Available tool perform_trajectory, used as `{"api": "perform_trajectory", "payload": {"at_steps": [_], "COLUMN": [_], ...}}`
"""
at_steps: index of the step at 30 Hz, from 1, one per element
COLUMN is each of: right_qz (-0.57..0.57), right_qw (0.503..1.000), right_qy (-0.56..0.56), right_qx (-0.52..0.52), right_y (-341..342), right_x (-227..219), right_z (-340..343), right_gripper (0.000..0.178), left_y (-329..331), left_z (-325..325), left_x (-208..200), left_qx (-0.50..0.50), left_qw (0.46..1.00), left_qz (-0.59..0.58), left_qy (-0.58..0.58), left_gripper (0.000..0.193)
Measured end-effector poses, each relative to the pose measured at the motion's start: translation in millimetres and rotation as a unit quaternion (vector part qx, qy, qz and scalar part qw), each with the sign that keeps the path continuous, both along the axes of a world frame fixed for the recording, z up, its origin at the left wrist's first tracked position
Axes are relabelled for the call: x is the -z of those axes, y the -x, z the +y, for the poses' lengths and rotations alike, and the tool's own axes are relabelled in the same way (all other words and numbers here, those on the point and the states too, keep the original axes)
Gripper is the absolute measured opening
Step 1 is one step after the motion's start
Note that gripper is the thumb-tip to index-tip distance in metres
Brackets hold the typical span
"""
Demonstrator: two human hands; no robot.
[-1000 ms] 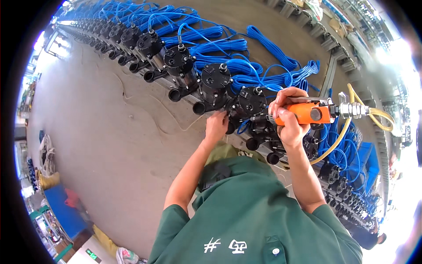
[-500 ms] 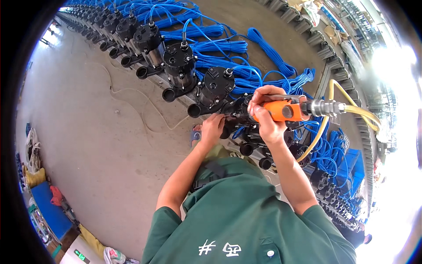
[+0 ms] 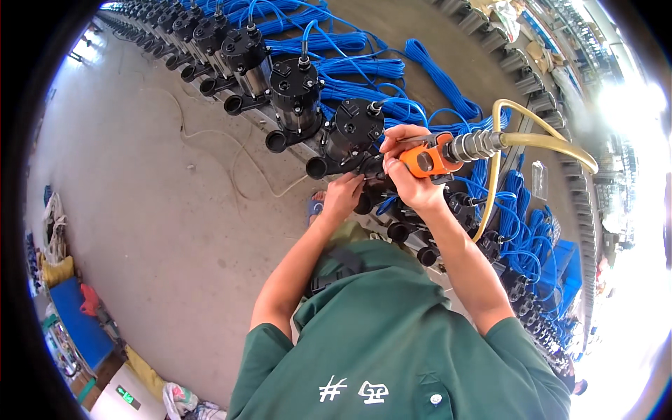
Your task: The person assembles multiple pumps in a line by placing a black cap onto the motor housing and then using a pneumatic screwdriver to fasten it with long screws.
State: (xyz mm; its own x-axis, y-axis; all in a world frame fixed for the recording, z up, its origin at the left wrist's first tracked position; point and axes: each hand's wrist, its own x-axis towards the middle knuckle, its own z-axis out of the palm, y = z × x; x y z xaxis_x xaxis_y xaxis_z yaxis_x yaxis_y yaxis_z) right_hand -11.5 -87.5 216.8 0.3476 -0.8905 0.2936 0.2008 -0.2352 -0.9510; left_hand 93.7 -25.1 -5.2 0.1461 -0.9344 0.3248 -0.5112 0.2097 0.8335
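Note:
An orange air screwdriver (image 3: 428, 158), with a metal coupling and a yellow air hose (image 3: 546, 143) at its rear end, is held in my right hand (image 3: 414, 187). Its working end points down toward a black pump part and is hidden behind my fingers. Close beside it, my left hand (image 3: 341, 197) has its fingertips pinched together at the dark pump body, on something too small to make out. Just beyond my hands stands a black pump (image 3: 355, 129) with a round top and a side outlet.
Similar black pumps (image 3: 297, 94) run in a long row from far left to lower right. Coiled blue cables (image 3: 441, 80) lie behind them. A thin pale hose (image 3: 241, 150) crosses the floor at left. Metal cylinders (image 3: 514, 59) line the far right, near a blue crate (image 3: 560, 269).
My right hand has brought the screwdriver left, closer to my left hand, and its rear end is tilted more upward. The left hand stays pinched by the pump. The view has shifted slightly.

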Motion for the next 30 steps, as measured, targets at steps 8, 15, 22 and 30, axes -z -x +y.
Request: {"api": "perform_trajectory", "payload": {"at_steps": [8,15,22,30], "right_qz": [-0.101,-0.13,-0.007,-0.042], "right_qw": [0.986,0.943,0.88,0.819], "right_qy": [0.105,0.054,-0.033,-0.082], "right_qx": [0.082,0.303,0.475,0.566], "right_y": [65,99,88,73], "right_x": [-82,-53,-45,-48], "right_z": [3,0,2,-5], "right_gripper": [0.032,0.029,0.031,0.03], "left_y": [-41,-8,67,105], "left_z": [-21,-249,-283,-265], "left_x": [-166,-272,-102,-67], "left_qx": [-0.092,0.459,0.821,0.863], "left_qw": [0.995,0.872,0.491,0.471], "left_qz": [0.037,-0.162,-0.231,-0.183], "left_qy": [0.031,-0.049,-0.176,-0.014], "left_gripper": [0.009,0.008,0.015,0.012]}}
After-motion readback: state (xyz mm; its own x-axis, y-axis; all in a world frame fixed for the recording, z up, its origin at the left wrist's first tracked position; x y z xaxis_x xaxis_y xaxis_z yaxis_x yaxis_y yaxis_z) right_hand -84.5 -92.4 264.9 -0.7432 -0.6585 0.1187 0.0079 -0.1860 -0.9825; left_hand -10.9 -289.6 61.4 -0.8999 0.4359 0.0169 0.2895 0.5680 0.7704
